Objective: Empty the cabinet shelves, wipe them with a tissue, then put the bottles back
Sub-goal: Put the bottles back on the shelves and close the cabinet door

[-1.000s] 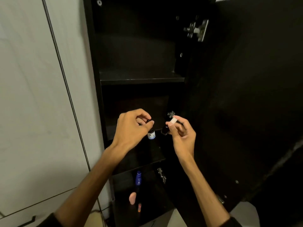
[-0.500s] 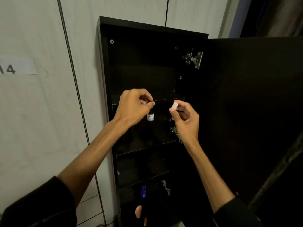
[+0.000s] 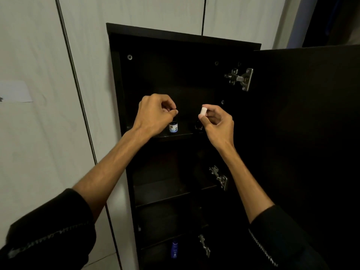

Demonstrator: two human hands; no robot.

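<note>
Sleeves dark at the frame's bottom, your forearms reach up into the open cabinet (image 3: 116, 75). Your left hand (image 3: 155, 114) pinches the cap of a small dark bottle (image 3: 173, 126) with curled fingers; the bottle stands upright, long axis vertical, cap up, at the top shelf (image 3: 175, 135). Your right hand (image 3: 218, 121) grips a second dark bottle (image 3: 198, 125) and a white piece (image 3: 203, 111). Half a second ago both hands were lower, below this shelf. Deep down, a blue bottle (image 3: 174, 249) stands on the lowest shelf.

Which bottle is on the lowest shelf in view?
The blue bottle, alone near the cabinet's bottom. The labelled bottle and the dark bottle are up at the top shelf, at the hands.
</note>
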